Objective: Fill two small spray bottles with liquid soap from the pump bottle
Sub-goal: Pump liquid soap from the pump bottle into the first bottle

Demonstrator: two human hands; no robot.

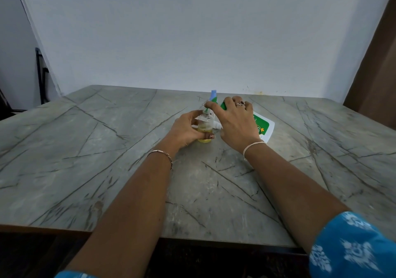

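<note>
Far left of the spray bottle [205, 131], a dark metal frame [39, 74] leaning by the pale wall [192, 31]. Beneath the spray bottle, a grey stone worktop [107, 149] crossed with dark veins.

Immediately left of the spray bottle, the left grip [186, 131], clasped round its body, fingertips [211, 136] showing low on its near side, 1 thin chain bracelet [162, 154] at the wrist.

The spray bottle itself: small, clear plastic, upright on the worktop, rounded at the shoulder, narrow neck uncapped. Yellow soap [204, 137] in roughly the lower half, clear above.

Behind the spray bottle and slightly right, a pale blue tip [213, 94], partly hidden. Low and just right of the spray bottle, a small white part [217, 125], too hidden to identify.

Right of the spray bottle, the right grip [235, 123], back of the hand upward, fingers bent over a green top [224, 106], forefinger [209, 105] stretched to the spray bottle's open neck, 1 dark-stoned ring [241, 103], a pale thread band [254, 147] at the wrist. Cannot tell whether clenched on the green top or only resting there.

Further right of the spray bottle, the pump bottle [264, 128]: white body, green label with an orange cross, tilted away, mostly hidden under the right grip.

Well below and right of the spray bottle, a blue patterned sleeve [351, 245].
</note>
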